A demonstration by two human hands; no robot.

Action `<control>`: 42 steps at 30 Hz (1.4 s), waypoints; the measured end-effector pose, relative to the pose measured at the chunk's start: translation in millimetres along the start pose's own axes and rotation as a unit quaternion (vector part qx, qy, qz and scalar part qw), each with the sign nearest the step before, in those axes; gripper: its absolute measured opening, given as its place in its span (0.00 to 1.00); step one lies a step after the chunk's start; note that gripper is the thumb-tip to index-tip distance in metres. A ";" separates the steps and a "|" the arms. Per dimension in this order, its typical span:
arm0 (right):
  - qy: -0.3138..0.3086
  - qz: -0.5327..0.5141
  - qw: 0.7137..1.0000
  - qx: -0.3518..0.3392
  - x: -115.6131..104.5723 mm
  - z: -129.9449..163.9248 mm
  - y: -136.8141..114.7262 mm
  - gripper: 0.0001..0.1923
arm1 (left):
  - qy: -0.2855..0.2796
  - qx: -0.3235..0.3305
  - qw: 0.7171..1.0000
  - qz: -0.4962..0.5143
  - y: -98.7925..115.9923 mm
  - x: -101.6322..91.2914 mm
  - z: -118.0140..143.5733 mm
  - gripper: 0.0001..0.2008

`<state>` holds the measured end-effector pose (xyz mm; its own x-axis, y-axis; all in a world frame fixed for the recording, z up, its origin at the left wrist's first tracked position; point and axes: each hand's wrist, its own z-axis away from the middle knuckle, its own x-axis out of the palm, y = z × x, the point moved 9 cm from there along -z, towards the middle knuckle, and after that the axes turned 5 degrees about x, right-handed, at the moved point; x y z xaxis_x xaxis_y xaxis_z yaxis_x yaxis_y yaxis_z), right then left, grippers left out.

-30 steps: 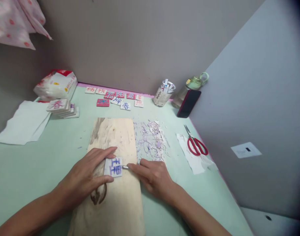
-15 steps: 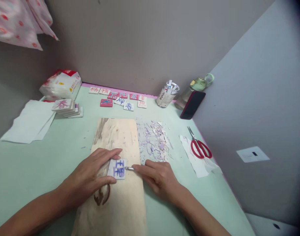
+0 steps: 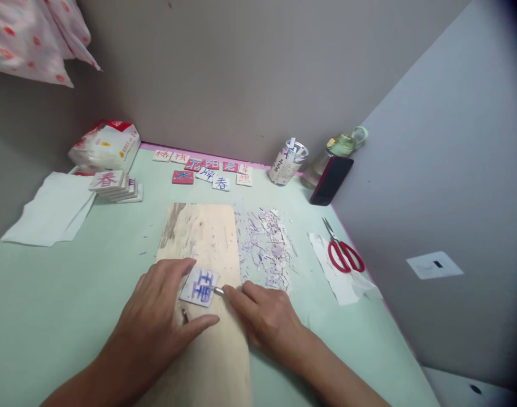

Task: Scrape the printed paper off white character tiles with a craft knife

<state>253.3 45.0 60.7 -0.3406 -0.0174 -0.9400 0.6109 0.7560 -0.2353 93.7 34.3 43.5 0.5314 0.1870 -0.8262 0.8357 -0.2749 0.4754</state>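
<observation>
Tile [image 3: 199, 286] with blue strokes on its white face lies flat on the wooden board [image 3: 203, 237], turned a little askew, near the board's middle. Left hand [image 3: 156, 316] presses down beside it, fingers spread: the index fingertip touches the tile's upper left corner and the thumb stretches out below its lower edge, so the tile sits framed between them. Right hand [image 3: 266, 316] comes in from the other side, fingers pinched tight round a small blade [image 3: 218, 290] whose metal tip meets the tile's right edge. Only that short shiny tip shows; the handle is buried in the grip.

Just right of the board, a heap of pale purple and white shavings [image 3: 264, 246] covers the green table [image 3: 50, 282]. Farther right, red scissors [image 3: 343, 251] rest on a strip of white paper [image 3: 343, 285], well apart from the hands.

At the back, a row of small lettered tiles [image 3: 207, 168], some red and some white, lines the pink table edge. A stack of bigger tiles [image 3: 112, 185] stands at the left rear, in front of a tissue pack [image 3: 105, 144], with white sheets [image 3: 50, 209] spread beside it. A jar [image 3: 289, 163], a green-capped bottle [image 3: 338, 150] and a dark phone [image 3: 331, 180] leaning on it crowd the far right corner.
</observation>
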 end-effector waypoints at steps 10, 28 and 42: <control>0.017 -0.019 1.000 0.011 -4.8 6.1 3.2 0.17 | 0.011 -0.027 1.000 -0.007 1.4 4.8 -6.8 0.19; 0.044 0.011 0.999 0.026 -3.9 0.1 -2.1 0.18 | 0.029 -0.003 0.999 -0.013 4.6 2.9 -6.8 0.20; 0.047 0.029 0.998 0.033 -5.0 -3.3 -4.3 0.19 | 0.019 0.004 1.000 -0.023 5.8 4.4 -6.8 0.26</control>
<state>250.0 43.9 67.2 -0.3659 0.0891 -0.9264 0.6759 0.7097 -0.1987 101.8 39.9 44.7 0.4977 0.2346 -0.8350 0.8583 -0.2723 0.4350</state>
